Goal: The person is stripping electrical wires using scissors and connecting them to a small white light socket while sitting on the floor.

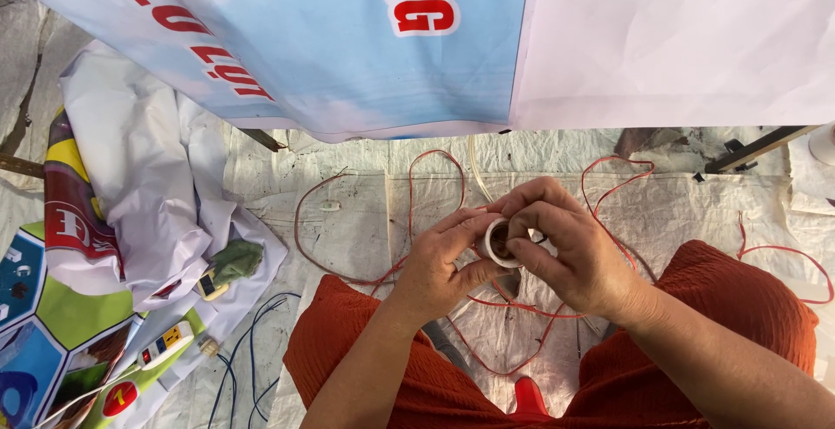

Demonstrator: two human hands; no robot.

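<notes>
Our left hand (439, 264) pinches the small white socket (499, 243) by its rim, above our lap; our right hand (570, 251) closes on its other side. It seems light, rigid, brittle; the thin red wire (417, 187) trails limp across the floor.

Two hands (522, 259), one white socket (500, 244), one power strip (163, 346), one red-handled tool (528, 397)

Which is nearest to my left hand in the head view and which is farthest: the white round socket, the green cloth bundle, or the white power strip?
From the left hand:
1. White round socket, touching its fingertips, just to the right.
2. Green cloth bundle, off to the left on the crumpled white sheet.
3. White power strip, farther left and lower, on the colourful printed banner.
</notes>
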